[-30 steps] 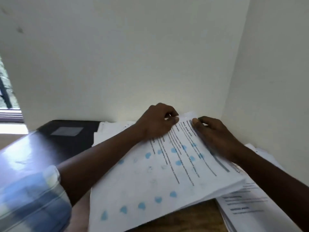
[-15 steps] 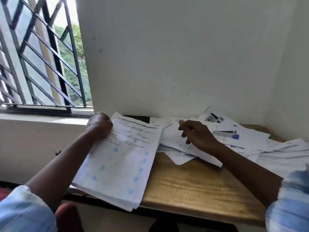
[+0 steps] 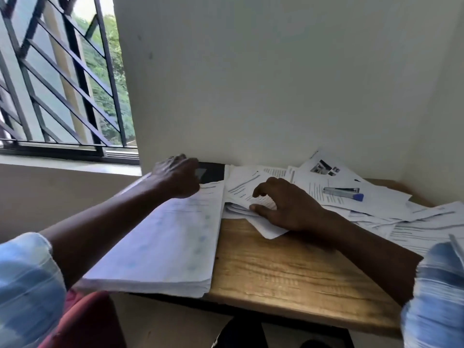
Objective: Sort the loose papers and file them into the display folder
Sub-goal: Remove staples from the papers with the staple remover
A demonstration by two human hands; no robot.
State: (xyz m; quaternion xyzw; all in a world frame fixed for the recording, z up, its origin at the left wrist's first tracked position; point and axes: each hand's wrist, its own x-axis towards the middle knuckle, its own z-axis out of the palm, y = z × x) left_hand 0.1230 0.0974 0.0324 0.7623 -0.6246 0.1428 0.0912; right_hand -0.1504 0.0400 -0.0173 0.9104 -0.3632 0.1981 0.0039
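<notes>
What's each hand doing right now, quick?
Left hand: grips the far end of the stack.
Right hand: open, thumb touching the loose papers, fingers arched above them.

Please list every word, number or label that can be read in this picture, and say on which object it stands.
None can be read.
Print and blue marks on the stack of papers: blurred.
Text lines on the loose papers: too small.
Print on the sheet with photos: too small.
The pen: no label visible.
</notes>
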